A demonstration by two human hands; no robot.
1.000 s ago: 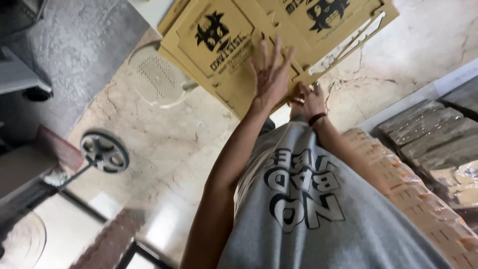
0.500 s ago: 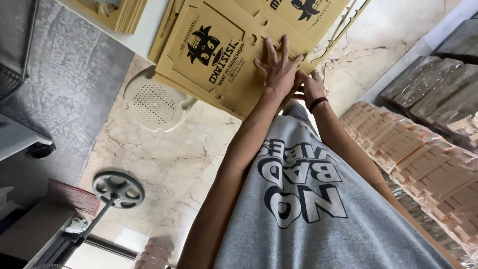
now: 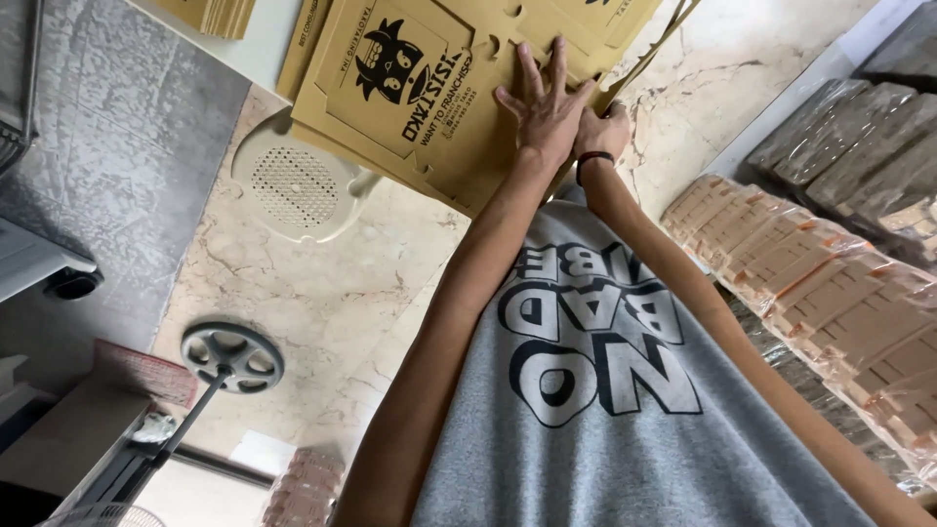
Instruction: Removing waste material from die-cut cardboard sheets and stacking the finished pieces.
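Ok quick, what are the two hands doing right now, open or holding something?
Left hand: open, fingers spread flat on the yellow cardboard sheet.
Right hand: curled at the sheet's edge, half hidden; grip cannot be told.

— What stands on the pale marbled stone floor [image 3: 322,293]?

— A white plastic stool with a perforated round seat [image 3: 293,185], close to the white worktop edge [image 3: 264,49]. A black fan base with a spoked round foot [image 3: 232,357] stands further along the floor, near a reddish mat [image 3: 142,371].

— And along the wall?

— Rows of tan folded cartons wrapped in clear film [image 3: 810,283], stacked tight, with darker grey-brown wrapped bundles [image 3: 859,137] just beside them.

— Anything on the worktop's corner?

— A small stack of yellow flat cardboard sheets [image 3: 210,12]. A grey speckled surface [image 3: 107,127] runs along the far side of the floor.
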